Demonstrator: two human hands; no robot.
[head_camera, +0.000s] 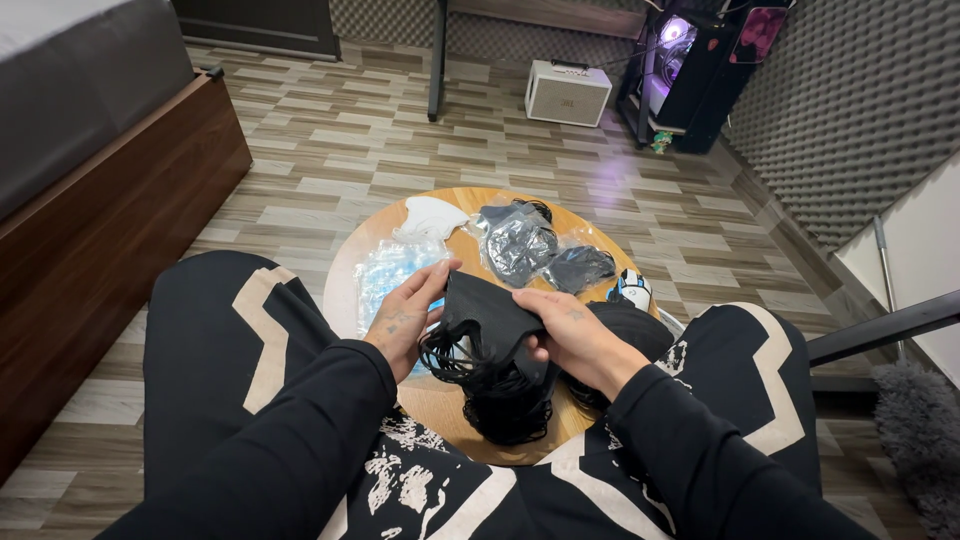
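Head view looks down on your lap and a small round wooden table (460, 400) between your knees. Your left hand (405, 315) and right hand (575, 335) hold one black face mask (490, 310) between them, just above a heap of black masks (500, 385) with tangled ear loops at the near middle of the tabletop. The held mask's long axis runs from 9 to 3 o'clock, one end at each hand, so neither hand is nearer than the other. Your left fingers (432, 280) are mostly straight and only lightly curled, pressed against the mask's left edge with the thumb seemingly under the fabric. Your right fingers (535, 300) are closed flat over the mask's right end, thumb hidden beneath.

From the held mask, the packages lie further out on the table. At 11 o'clock a pile of clear, bluish plastic sleeves (385, 275) lies flat, and beyond it a white moulded mask (432, 215) rests near the far rim. At 12 o'clock sits a clear bag of black masks (518, 245), crumpled and shiny. At 1 o'clock lies a smaller bag with a black mask (580, 268). A white and blue computer mouse (633, 290) sits at 2 o'clock by the table's right edge.
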